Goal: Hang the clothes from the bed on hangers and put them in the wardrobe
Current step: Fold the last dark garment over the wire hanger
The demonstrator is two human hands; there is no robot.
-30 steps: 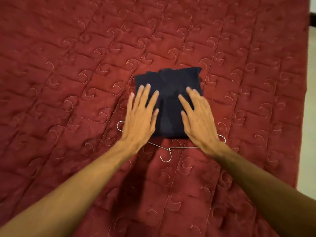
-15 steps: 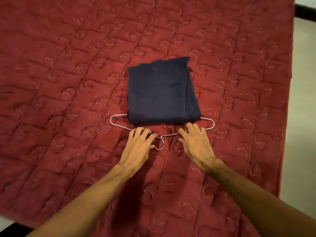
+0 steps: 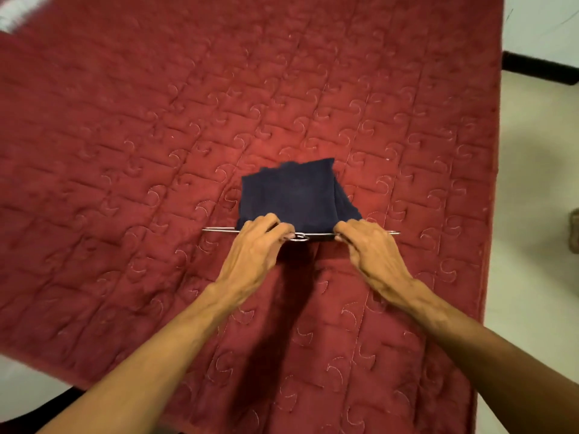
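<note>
Grip clamped: left hand (image 3: 253, 245), right hand (image 3: 369, 249) both pinch one wire hanger (image 3: 219, 229) bearing one navy garment (image 3: 294, 195).

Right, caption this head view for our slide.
Left hand and right hand grip a wire hanger draped with navy cloth.

Nothing could be read: no words, labels, brand marks, numbers or signs showed. The red bedspread (image 3: 125, 151) carried only stitched curls, and the folded dark blue garment (image 3: 291, 195) showed plain cloth.
</note>
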